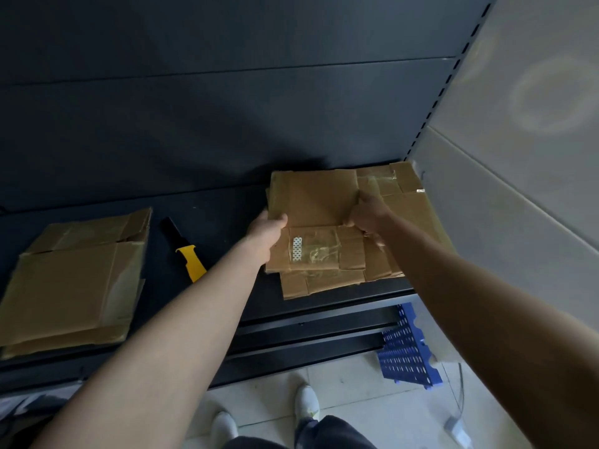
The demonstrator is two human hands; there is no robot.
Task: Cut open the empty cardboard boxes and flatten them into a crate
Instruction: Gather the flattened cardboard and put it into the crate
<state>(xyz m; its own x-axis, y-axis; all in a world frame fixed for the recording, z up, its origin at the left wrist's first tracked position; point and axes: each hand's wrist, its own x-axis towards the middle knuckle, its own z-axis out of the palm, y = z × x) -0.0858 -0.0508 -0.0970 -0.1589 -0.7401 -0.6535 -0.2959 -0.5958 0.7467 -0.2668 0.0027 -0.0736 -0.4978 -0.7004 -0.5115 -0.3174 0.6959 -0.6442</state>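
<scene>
Cardboard lies in two spots on a dark shelf (207, 202). On the right side is a stack of flat boxes (324, 273), brown with shiny tape on them. The top flat box (311, 199) of that stack is held by both hands. The left hand (265, 233) grips its left edge, with the thumb on top and the other fingers tucked under. The right hand (368, 213) is closed on the box near its middle, pinching the cardboard. On the left side of the shelf sits another box (74, 280), pressed down low but not in anyone's hand. Between the two cardboard spots lies a knife (184, 251) with a yellow handle and a black end. It touches neither pile. Down below the shelf, on the pale floor, leans a blue crate (406, 348) with many small holes. Two white shoes (306, 401) stand on the floor too.
</scene>
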